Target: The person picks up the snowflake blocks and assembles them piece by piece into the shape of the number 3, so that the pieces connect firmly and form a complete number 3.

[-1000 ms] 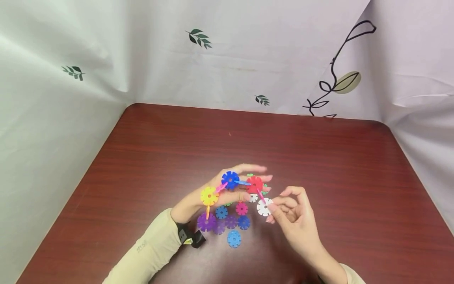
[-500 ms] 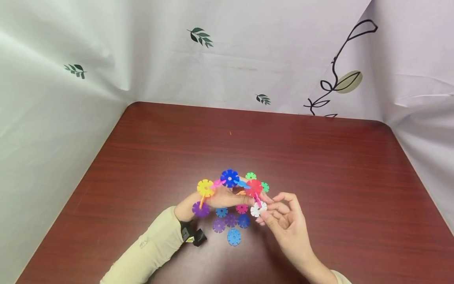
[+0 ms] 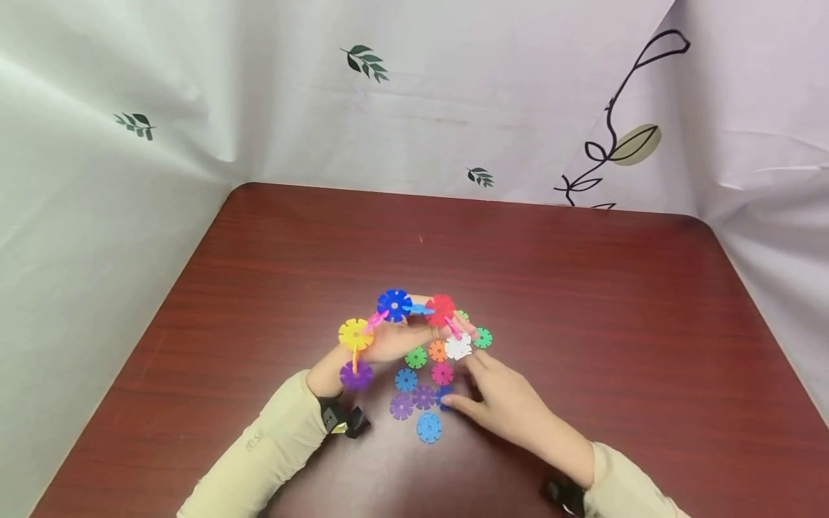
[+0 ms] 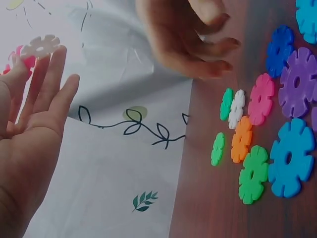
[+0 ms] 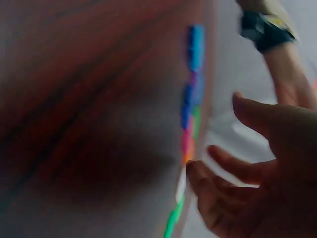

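Note:
A chain of interlocking plastic snowflake discs is held up by my left hand [image 3: 398, 341], whose thumb and fingers pinch it near its red disc [image 3: 441, 310]. From the purple disc [image 3: 356, 375] it arches through a yellow disc [image 3: 355, 334] and a dark blue disc [image 3: 395, 306], ending at a white disc [image 4: 40, 45]. Smaller pink, orange and light blue discs join them edge-on. My right hand [image 3: 508, 398] holds nothing, fingers apart above the loose discs. In the head view its thumb overlaps a loose dark blue disc [image 4: 280, 51].
Loose discs lie grouped on the brown table [image 3: 550, 288] beneath the hands, among them a light blue one [image 3: 429, 427], an orange one [image 3: 437, 350] and a green one [image 3: 482, 338]. A white curtain [image 3: 414, 122] with leaf prints surrounds the table.
The right hand has let go of the chain's white end disc and moved down toward the loose discs, fingers spreading. The left hand has shifted left and slightly away with the chain.

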Tool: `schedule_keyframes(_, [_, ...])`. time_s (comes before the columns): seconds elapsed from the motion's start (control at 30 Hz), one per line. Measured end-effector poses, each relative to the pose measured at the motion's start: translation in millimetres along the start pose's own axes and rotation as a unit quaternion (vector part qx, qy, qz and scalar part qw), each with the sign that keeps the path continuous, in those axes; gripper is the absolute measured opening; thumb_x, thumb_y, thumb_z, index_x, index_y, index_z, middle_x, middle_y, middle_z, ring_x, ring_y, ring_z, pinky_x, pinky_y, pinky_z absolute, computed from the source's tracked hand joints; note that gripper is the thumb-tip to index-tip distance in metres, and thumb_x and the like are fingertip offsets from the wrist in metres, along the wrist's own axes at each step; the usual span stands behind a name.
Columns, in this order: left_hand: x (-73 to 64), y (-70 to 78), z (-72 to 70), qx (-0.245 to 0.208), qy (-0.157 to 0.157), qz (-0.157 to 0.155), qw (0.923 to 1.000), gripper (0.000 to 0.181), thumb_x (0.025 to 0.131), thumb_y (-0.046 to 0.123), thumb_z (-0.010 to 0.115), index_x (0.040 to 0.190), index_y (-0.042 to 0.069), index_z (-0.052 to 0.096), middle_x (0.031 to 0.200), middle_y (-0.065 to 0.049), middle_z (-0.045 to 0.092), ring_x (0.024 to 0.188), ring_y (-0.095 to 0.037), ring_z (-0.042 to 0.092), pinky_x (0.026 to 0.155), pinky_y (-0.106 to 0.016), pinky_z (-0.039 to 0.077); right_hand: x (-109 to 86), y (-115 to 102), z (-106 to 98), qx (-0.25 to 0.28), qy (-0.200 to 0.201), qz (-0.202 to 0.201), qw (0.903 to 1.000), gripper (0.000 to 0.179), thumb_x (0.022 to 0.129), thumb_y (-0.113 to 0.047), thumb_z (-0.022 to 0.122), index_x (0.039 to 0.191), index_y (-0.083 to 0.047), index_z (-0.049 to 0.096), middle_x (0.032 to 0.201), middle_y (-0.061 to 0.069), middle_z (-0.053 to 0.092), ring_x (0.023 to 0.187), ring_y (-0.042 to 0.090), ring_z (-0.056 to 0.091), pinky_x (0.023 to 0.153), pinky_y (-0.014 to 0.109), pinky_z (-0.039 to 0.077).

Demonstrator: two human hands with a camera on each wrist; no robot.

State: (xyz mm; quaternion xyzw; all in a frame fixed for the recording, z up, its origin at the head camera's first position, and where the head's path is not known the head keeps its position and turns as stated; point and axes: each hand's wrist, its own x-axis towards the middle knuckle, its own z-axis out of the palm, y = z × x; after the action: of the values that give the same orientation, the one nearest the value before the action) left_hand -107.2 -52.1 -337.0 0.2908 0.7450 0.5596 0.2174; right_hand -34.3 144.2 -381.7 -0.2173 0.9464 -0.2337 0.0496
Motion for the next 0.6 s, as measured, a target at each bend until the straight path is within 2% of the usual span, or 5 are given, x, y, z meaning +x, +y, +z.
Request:
schedule_keyframes(0.07, [-1.8, 2.2, -0.5, 0.008, 0.009, -0.042, 0.9990, 0.040, 0.091, 0.028, 0.060, 0.122, 0.003, 0.059, 0.117, -0.008, 0.064, 0.110, -0.016, 0.058, 0.090, -0.024, 0.048, 6.4, -2.6, 4.1, -0.038, -0.029, -0.010, 0.9988, 0.051, 0.076, -0.045, 0.074, 0.103, -0.005, 0.059, 0.088, 0.000, 0.052, 0.073, 0.012, 0.050, 0.059, 0.027, 0.047])
schedule_keyframes(0.17, [-1.1, 4.2, 0.3, -0.026, -0.028, -0.024, 0.9990, 0.037, 0.093, 0.020, 0.057, 0.126, 0.002, 0.057, 0.125, -0.009, 0.060, 0.119, -0.018, 0.054, 0.097, -0.027, 0.044, 9.8, -5.5, 8.0, -0.055, -0.050, -0.008, 0.9972, 0.045, 0.070, -0.040, 0.079, 0.089, -0.005, 0.059, 0.082, -0.001, 0.050, 0.067, 0.011, 0.049, 0.055, 0.028, 0.047])
schedule_keyframes(0.4, [-6.4, 24.5, -1.3, -0.031, -0.019, 0.158, 0.9868, 0.020, 0.090, -0.005, 0.054, 0.108, -0.012, 0.059, 0.107, -0.025, 0.063, 0.104, -0.028, 0.061, 0.091, -0.034, 0.050, 12.0, 2.5, 0.5, 0.054, -0.073, -0.032, 0.9953, 0.028, 0.074, -0.022, 0.079, 0.072, -0.014, 0.052, 0.063, -0.010, 0.050, 0.054, -0.001, 0.043, 0.048, 0.019, 0.038])
schedule_keyframes(0.5, [-9.1, 27.2, -0.4, -0.033, 0.004, 0.179, 0.9833, 0.017, 0.089, -0.006, 0.055, 0.104, -0.012, 0.059, 0.104, -0.025, 0.063, 0.101, -0.026, 0.062, 0.088, -0.034, 0.051, 6.7, 4.4, -3.8, 0.151, -0.025, -0.079, 0.9850, 0.018, 0.082, -0.013, 0.072, 0.074, -0.014, 0.056, 0.059, -0.009, 0.058, 0.052, -0.002, 0.052, 0.047, 0.014, 0.042])
schedule_keyframes(0.6, [-11.2, 27.8, 0.8, -0.046, 0.021, 0.195, 0.9794, 0.016, 0.088, -0.006, 0.056, 0.101, -0.013, 0.060, 0.104, -0.026, 0.063, 0.102, -0.028, 0.063, 0.086, -0.035, 0.052, -2.0, -4.5, -6.6, 0.198, 0.103, -0.130, 0.9662, 0.015, 0.086, -0.008, 0.067, 0.076, -0.014, 0.058, 0.063, -0.008, 0.065, 0.055, -0.001, 0.060, 0.048, 0.012, 0.047])
